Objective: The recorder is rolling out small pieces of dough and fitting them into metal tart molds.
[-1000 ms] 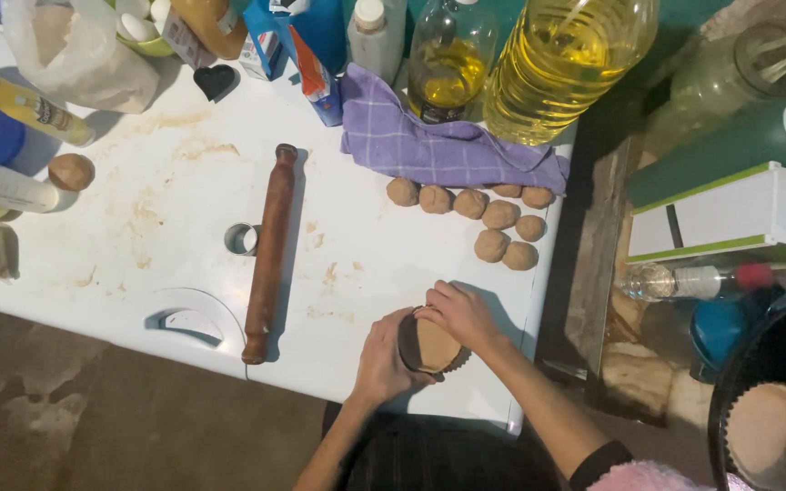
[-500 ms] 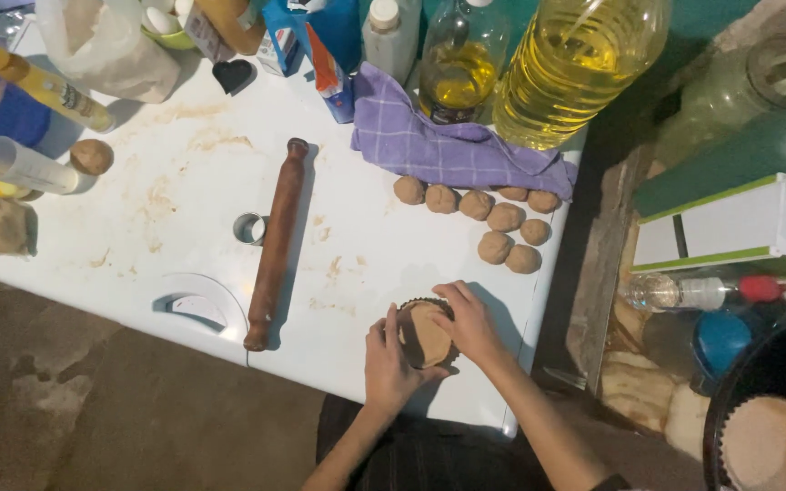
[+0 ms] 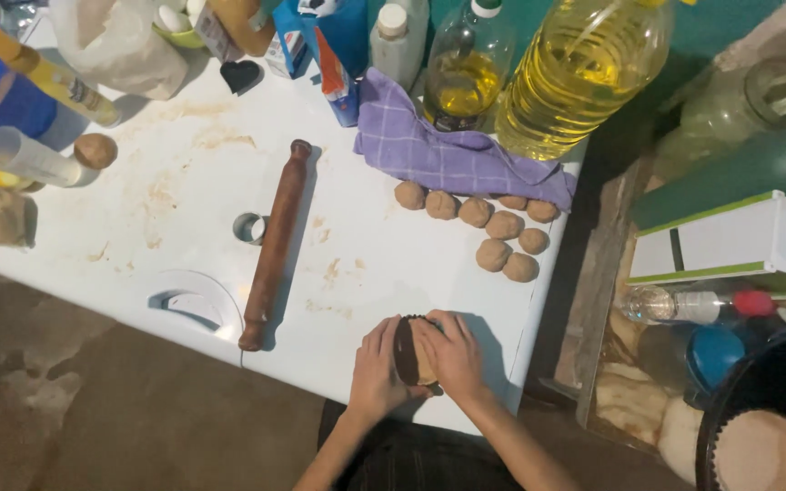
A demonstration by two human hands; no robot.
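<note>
Fingers (image 3: 416, 338) of both hands curl around a dark round mould (image 3: 405, 350) with pale dough (image 3: 422, 362) inside it, held at the near edge of the white desk (image 3: 184, 195). Seen from above, the left hand (image 3: 377, 371) cups the mould's left side and the right hand (image 3: 452, 356) covers its right side and top, so the fingers are closed on it from both sides. Up and to the right of the hands, well apart from them, a cluster of dough balls (image 3: 493, 227) lies on the desk, the far ones touching a purple cloth (image 3: 438, 155). Behind the cloth stand a small oil bottle (image 3: 466, 68) and a large one (image 3: 584, 77), both with yellow oil. Left of the hands a wooden rolling pin (image 3: 275, 244) lies nearly lengthwise toward the near edge, with a small metal ring cutter (image 3: 249, 227) just beside it. Near the pin's lower end sits a clear curved cutter (image 3: 195, 305). One more dough ball (image 3: 95, 150) rests at the far left, beside a clear bottle (image 3: 25, 156). Smears of dough mark the desk.
</note>
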